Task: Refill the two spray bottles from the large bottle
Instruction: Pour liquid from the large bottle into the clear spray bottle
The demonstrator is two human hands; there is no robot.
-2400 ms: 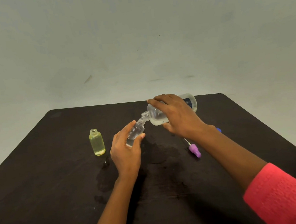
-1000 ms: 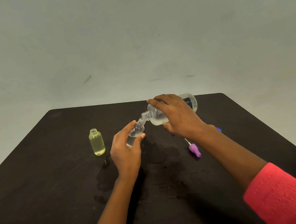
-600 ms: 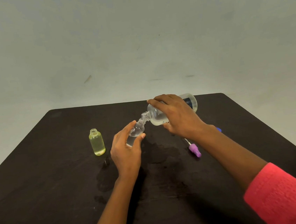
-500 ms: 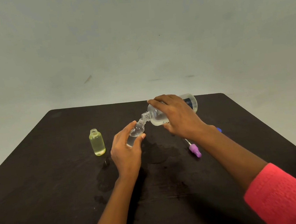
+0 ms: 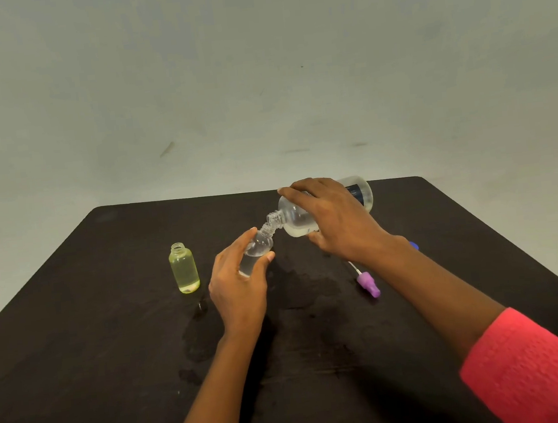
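1. Two hands share the pour. Our left hand (image 5: 240,294) curls thumb and fingers around the clear spray bottle (image 5: 256,250) and leans its open neck rightward to meet the spout.
2. Our right hand (image 5: 337,225) grips the large bottle (image 5: 294,218) from above. It is tipped almost flat, its mouth touching the small neck, probably so nothing escapes.
3. Just left, the yellow spray bottle (image 5: 184,267) stands upright and uncapped on the table (image 5: 77,336), within easy reach.
4. A purple sprayer head (image 5: 367,279) lies beside our right forearm, out of the way.
5. Wet patches (image 5: 309,287) darken the tabletop, which suggests why the necks stay close.
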